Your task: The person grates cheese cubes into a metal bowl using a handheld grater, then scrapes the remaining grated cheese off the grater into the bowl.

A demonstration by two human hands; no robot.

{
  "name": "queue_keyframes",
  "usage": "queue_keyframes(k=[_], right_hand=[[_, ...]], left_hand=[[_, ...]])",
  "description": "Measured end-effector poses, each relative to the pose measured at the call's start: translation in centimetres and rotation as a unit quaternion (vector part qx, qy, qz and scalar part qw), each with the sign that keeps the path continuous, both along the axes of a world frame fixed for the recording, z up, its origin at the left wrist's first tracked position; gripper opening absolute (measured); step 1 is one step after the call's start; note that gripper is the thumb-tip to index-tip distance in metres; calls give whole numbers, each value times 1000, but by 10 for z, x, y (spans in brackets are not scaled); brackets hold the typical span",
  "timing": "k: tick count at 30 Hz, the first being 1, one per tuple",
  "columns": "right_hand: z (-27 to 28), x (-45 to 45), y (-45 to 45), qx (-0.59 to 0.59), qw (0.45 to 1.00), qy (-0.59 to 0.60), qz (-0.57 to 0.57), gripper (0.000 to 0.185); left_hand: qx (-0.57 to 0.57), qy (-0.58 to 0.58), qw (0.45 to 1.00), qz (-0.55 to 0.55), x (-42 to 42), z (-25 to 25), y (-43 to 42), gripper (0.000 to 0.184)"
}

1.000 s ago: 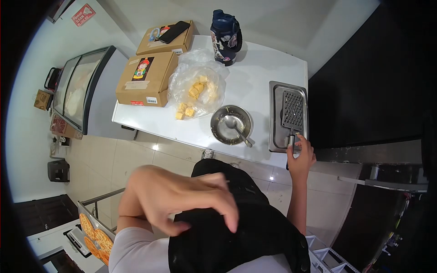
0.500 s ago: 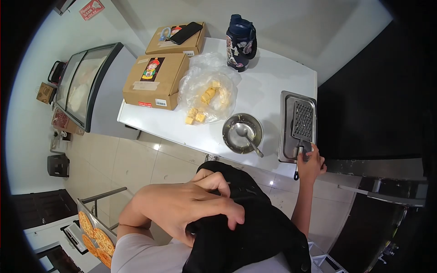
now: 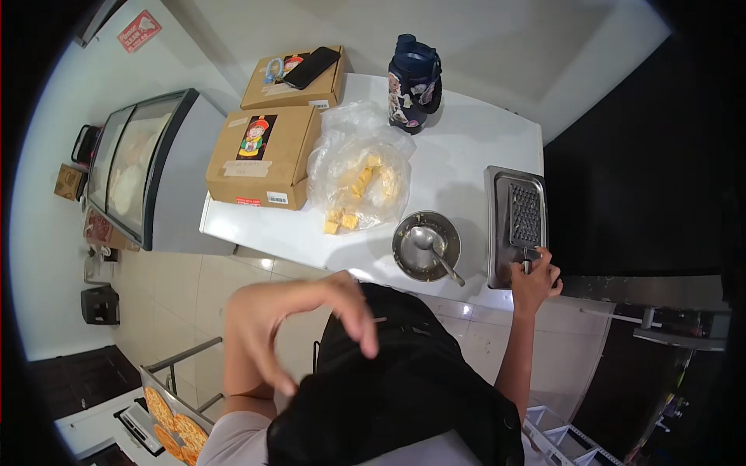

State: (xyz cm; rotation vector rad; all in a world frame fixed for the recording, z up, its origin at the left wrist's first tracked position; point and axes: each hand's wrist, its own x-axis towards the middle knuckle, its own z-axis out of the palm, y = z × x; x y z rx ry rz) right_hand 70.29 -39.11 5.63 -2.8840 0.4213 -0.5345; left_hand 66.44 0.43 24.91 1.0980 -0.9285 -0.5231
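R hand [image 3: 535, 284] is gripping grater [image 3: 526, 215] by its handle, fingers & thumb wrapping round it; exact contact is partly hidden. Grater is lying in metal tray [image 3: 498, 225] at R end of table [image 3: 470, 159], handle pointing twd the person at tray's near end. L hand [image 3: 264, 311] is hovering before the person's dark clothing [image 3: 396, 373], short of the table, a bit blurred; fingers are curving loosely, thumb standing well apart, hand holding nothing visible.

Bowl [image 3: 406, 260] is sitting L of tray, apart from it, nr table's front edge, w/ spoon [image 3: 423, 238] leaning inside, handle poking over rim. Clear bag [image 3: 326, 175] is lying crumpled L of bowl & further back, yellow chunks [image 3: 362, 182] showing thru it; a few more are resting at its near edge, can't tell if on plastic or table. Box [image 3: 268, 182] is sitting just L of bag; 2nd box [image 3: 326, 92] is sitting behind, w/ phone [image 3: 311, 68] lying on top. Bottle [image 3: 414, 84] is standing upright at back, behind bag.
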Motion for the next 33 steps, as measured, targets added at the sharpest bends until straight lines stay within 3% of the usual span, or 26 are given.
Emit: queue_keyframes(k=[1, 2, 4, 5, 7, 11, 15, 18, 20, 22, 23, 25, 27, 28, 30, 32, 33], right_hand=[[3, -1, 3, 1, 1000, -2, -5, 57], [7, -3, 6, 18, 1000, -4, -4, 56], [16, -10, 12, 52, 999, -10, -1, 53], [22, -13, 15, 67, 998, -13, 2, 51], [41, -26, 27, 93, 995, -17, 14, 51], [69, -50, 58, 111, 992, -35, 43, 49], [85, -67, 91, 147, 982, -42, 109, 47], [95, -73, 85, 181, 968, -75, 157, 56], [96, -65, 68, 301, 917, -161, 207, 57], [111, -48, 69, 354, 906, -123, 199, 40], [119, -35, 72, 357, 903, -123, 208, 40], [131, -1, 86, 305, 903, -85, 290, 36], [128, 36, 116, 342, 854, -57, 388, 31], [132, 51, 138, 350, 841, 12, 411, 30], [96, 91, 174, 387, 774, 148, 479, 30], [67, 113, 205, 375, 749, 266, 478, 29], [52, 118, 216, 372, 746, 269, 482, 29]], left_hand=[[-75, 142, 987, 14, 2, -24, -10, 61], [-80, 186, 976, 80, 13, -53, -28, 50], [86, 255, 948, 171, 39, -89, -78, 44], [132, 272, 940, 157, 43, -112, -104, 39], [120, 392, 905, 117, 48, -153, -154, 42], [142, 416, 887, 145, 38, -149, -204, 41], [110, 325, 920, 191, 27, -159, -207, 34], [10, 392, 892, 224, 26, -145, -180, 28], [106, 439, 872, 189, 27, -142, -146, 26], [167, 435, 869, 167, 22, -129, -111, 24], [164, 434, 868, 176, 18, -130, -94, 24], [232, 425, 869, 100, 6, -137, -63, 24], [224, 435, 865, 111, -10, -142, -42, 24], [225, 434, 865, 115, -18, -144, -34, 24], [288, 415, 858, 94, -31, -147, -19, 23], [307, 397, 862, 72, -39, -145, -5, 23], [326, 378, 865, 47, -43, -143, 2, 24]])
